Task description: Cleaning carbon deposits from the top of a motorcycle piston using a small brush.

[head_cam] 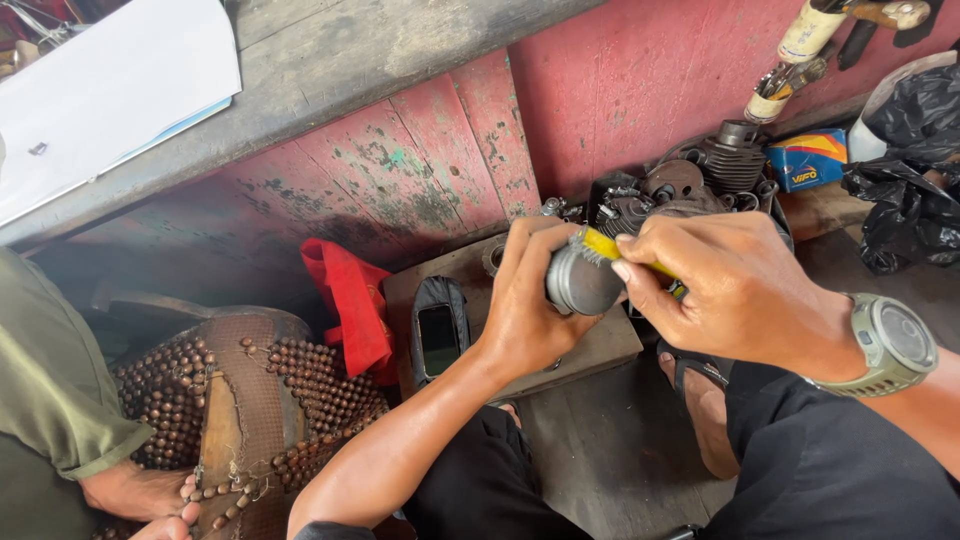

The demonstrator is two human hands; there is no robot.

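Observation:
My left hand [522, 300] grips a round grey metal piston [580, 283], its flat top facing me. My right hand [730, 290], with a green-grey watch [893, 345] on the wrist, holds a yellow-handled brush [615, 252] with its bristles pressed on the upper edge of the piston. Both hands are held above a flat wooden block [470, 275] on the floor.
A dark phone in a case [438, 333] lies on the block beside a red cloth bag [355, 300]. Engine parts [700, 175] sit against a red wooden wall. A beaded seat cover [250, 400] and another person's green sleeve [50, 400] are at left. Black plastic bags [910, 170] lie at right.

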